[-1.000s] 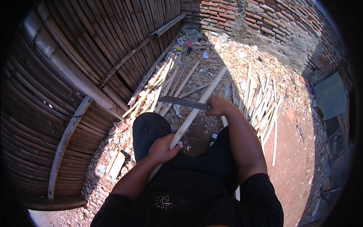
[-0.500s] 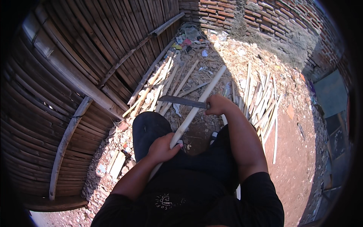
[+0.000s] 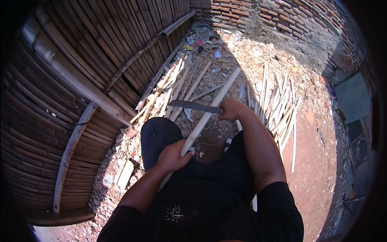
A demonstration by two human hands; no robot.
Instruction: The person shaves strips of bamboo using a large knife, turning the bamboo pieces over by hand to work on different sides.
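A long pale wooden strip (image 3: 199, 131) slants away from my body between my legs. My left hand (image 3: 172, 156) is closed round its lower part, beside my dark-trousered left knee (image 3: 158, 139). Farther up, my right hand (image 3: 232, 109) grips the handle of a machete (image 3: 192, 105) whose dark blade lies crosswise on the strip, its tip pointing left. The handle is mostly hidden in the fingers, and the strip's near end runs out of sight against my dark clothing.
Loose strips (image 3: 278, 109) lie piled to the right, more (image 3: 165, 88) to the left on littered ground (image 3: 225, 52). A bamboo wall (image 3: 68, 101) runs along my left, a brick wall (image 3: 282, 20) stands at the back, and grey sheets (image 3: 348, 101) lean on the right.
Hands, strip and machete appear slightly higher in the picture, much as the background does, so the view has shifted a little. Both grips look the same; any movement of the blade is very small.
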